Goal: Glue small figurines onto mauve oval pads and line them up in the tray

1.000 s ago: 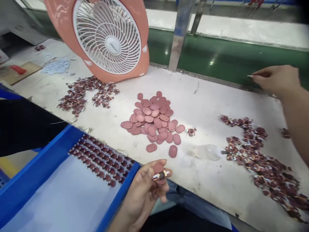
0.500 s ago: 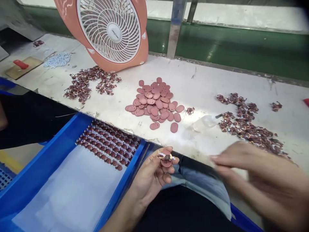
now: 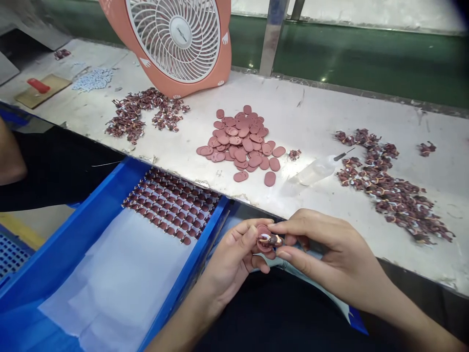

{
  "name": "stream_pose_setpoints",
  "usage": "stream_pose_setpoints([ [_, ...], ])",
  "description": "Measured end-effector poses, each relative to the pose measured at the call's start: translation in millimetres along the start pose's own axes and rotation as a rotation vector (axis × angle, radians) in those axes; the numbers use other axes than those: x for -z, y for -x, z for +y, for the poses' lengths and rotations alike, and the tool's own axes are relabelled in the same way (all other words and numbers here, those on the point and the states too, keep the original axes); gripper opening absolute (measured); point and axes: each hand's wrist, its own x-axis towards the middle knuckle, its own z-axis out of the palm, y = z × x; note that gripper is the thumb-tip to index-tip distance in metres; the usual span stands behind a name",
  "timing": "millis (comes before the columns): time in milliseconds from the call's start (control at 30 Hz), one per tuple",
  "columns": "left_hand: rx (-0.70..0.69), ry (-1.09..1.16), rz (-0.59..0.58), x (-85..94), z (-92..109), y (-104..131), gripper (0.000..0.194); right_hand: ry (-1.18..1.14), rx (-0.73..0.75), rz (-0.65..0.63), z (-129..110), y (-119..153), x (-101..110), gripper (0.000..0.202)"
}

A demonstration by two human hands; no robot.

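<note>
Just in front of the table edge, my left hand (image 3: 232, 261) grips a reddish-brown oval base (image 3: 262, 232) between thumb and fingers. A small dark-brown figurine (image 3: 271, 239) with white and orange marks lies across that base. My right hand (image 3: 330, 249) has its thumb and forefinger closed on the figurine's right end; the fingertips partly cover it. Beyond my hands lies a heap of similar oval bases (image 3: 242, 142). A clear squeeze bottle with a needle tip (image 3: 317, 170) rests on its side. To the right spreads a pile of similar small figurines (image 3: 392, 190).
A blue tray (image 3: 110, 195) at the left holds rows of assembled pieces (image 3: 176, 203) on white sheets. An orange fan (image 3: 220, 63) stands at the back, near another figurine pile (image 3: 128, 115). Another person's arm (image 3: 10, 154) shows at the far left.
My right hand has moved left from beside the table edge to the figurine and now touches it. The left hand keeps hold of the base. The view has shifted slightly.
</note>
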Motion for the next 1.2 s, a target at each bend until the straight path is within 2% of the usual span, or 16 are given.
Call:
stream_pose_setpoints([
  [133, -0.01, -0.016, -0.014, 1.6, -0.1, -1.2, 0.038, -0.014, 0.007, 0.01, 1.9, -1.4, -5.2, 0.02],
  [267, -0.019, -0.045, 0.033, 2.0, -2.5, -2.7, 0.054, 0.087, 0.084, 0.138, 4.7, -3.7, -12.6, 0.017],
  [367, -0.22, -0.074, 0.211, -0.2, -6.2, -1.2, 0.044, 0.299, 0.188, 0.283, 10.5, -3.0, -22.3, 0.023],
  [433, -0.352, -0.123, 0.297, -1.5, -8.1, 0.4, 0.039, 0.439, 0.274, 0.329, 16.3, -1.5, -30.0, 0.033],
  [567, -0.426, -0.254, 0.357, -0.3, -7.8, 1.9, 0.034, 0.549, 0.424, 0.317, 27.6, -1.4, -44.3, 0.038],
  [700, -0.421, -0.301, 0.428, 2.8, -5.4, 1.4, 0.026, 0.526, 0.448, 0.296, 30.6, -7.5, -53.3, 0.034],
  [800, -0.429, -0.281, 0.484, 8.6, -1.7, 2.5, 0.026, 0.526, 0.475, 0.245, 22.5, -9.2, -54.5, 0.031],
  [900, -0.516, -0.378, 0.64, 31.3, 7.8, 10.9, 0.027, 0.481, 0.527, 0.176, 9.7, -2.6, -50.1, 0.017],
  [1000, -0.582, -0.708, 0.909, 77.3, 20.5, 30.4, 0.03, 0.431, 0.466, 0.187, 3.7, 9.2, -41.6, 0.011],
  [1033, -0.557, -0.875, 1.022, 95.5, 23.9, 38.3, 0.032, 0.433, 0.442, 0.165, 4.5, 13.0, -38.4, 0.012],
  [1067, -0.463, -1.07, 1.09, 113.7, 26.4, 46.1, 0.034, 0.443, 0.423, 0.13, 6.7, 16.2, -35.2, 0.015],
  [1100, -0.404, -1.146, 1.125, 130.8, 27.8, 53.2, 0.034, 0.459, 0.414, 0.08, 9.9, 18.9, -32.4, 0.018],
  [1200, -0.216, -1.304, 1.11, 169.9, 25.2, 66.4, 0.029, 0.49, 0.387, 0.031, 21.6, 22.9, -27.0, 0.027],
])
